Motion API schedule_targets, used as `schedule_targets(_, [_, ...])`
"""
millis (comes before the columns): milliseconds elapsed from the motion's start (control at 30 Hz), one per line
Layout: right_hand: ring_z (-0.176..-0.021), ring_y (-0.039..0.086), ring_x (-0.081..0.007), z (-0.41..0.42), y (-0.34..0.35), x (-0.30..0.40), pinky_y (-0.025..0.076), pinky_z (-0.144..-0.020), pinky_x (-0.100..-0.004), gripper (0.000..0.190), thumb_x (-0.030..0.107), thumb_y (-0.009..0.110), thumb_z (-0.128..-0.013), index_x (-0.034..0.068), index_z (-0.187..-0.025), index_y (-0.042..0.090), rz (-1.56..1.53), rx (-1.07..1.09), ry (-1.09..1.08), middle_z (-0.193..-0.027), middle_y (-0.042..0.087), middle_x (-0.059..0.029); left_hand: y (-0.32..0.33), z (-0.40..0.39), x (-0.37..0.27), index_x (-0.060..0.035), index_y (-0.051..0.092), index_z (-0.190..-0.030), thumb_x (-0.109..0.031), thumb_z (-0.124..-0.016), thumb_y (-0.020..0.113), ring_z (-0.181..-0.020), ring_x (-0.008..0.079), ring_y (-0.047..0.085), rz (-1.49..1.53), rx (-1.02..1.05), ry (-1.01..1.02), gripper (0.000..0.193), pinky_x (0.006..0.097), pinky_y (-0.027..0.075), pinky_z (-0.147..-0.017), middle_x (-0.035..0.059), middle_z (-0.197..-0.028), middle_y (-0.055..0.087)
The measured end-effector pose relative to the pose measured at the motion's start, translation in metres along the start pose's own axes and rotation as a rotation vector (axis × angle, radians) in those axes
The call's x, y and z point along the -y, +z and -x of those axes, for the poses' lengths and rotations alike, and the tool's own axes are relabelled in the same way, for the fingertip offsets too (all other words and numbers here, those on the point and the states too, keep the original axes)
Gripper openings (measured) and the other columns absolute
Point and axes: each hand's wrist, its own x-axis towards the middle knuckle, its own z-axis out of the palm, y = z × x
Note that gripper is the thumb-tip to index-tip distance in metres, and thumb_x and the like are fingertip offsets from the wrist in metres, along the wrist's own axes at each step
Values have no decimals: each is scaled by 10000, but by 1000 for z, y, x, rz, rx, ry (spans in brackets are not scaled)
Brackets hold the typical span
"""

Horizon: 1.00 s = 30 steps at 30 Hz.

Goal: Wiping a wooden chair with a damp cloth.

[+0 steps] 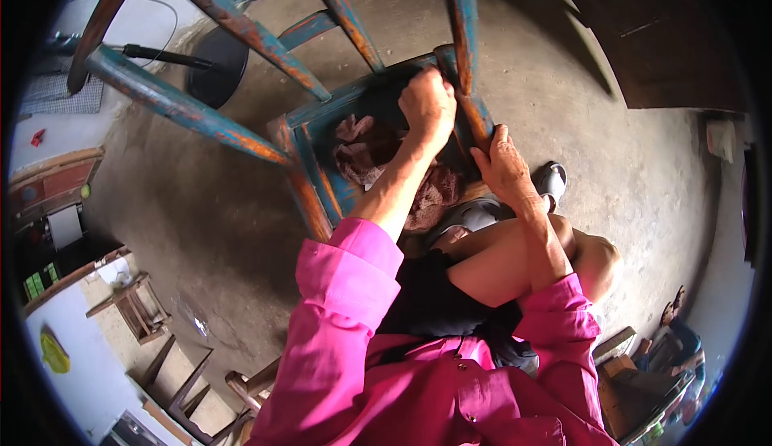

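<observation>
A wooden chair (226, 126) with worn blue-green paint and bare orange-brown patches stands before me, its posts reaching toward the upper left. My left hand (429, 108) is curled into a fist at the far right corner of the chair's frame, beside a post. Whether something small is inside that fist is hidden. My right hand (505, 165) grips the frame's right edge, thumb on the inner side and fingers outside. A crumpled brown cloth (435, 192) lies on the chair under my left forearm, which covers part of it.
A black round base with a pole (217, 66) stands on the concrete floor (199, 186) behind the chair. Dark furniture (675, 48) is at upper right. My foot wears a grey clog (552, 182). A small wooden stool (142, 310) is at left; another person (687, 340) appears at lower right.
</observation>
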Motion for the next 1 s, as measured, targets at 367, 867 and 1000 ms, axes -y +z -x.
schedule_targets(367, [-1015, 582, -496, -7, 6, -14, 482, -843, -524, 496, 228, 618, -876, -68, -1172, 351, 26, 45, -62, -1101, 564, -356, -17, 76, -9, -57, 615, -801, -132, -822, 595, -717, 373, 670, -143, 336, 192, 80, 474, 522, -609, 182, -735, 660])
schedule_targets(867, [-1120, 506, -361, 61, 21, 92, 390, -1011, -478, 378, 118, 754, -730, 68, -1080, 620, 127, -190, -776, -1220, 531, -164, -138, 168, 55, -40, 653, -1086, -9, -902, 599, -940, 263, 640, 294, -124, 153, 195, 326, 511, -827, 124, -1040, 650])
schedule_targets(1000, [-1034, 574, -337, 62, 25, 112, 387, -1020, -443, 235, 17, 663, -763, 31, -990, 604, -143, -258, -782, -1080, 618, -148, -166, 176, 115, -32, 634, -1120, -40, -928, 553, -1001, 285, 590, 43, -414, -24, 208, 358, 488, -870, 124, -1123, 604])
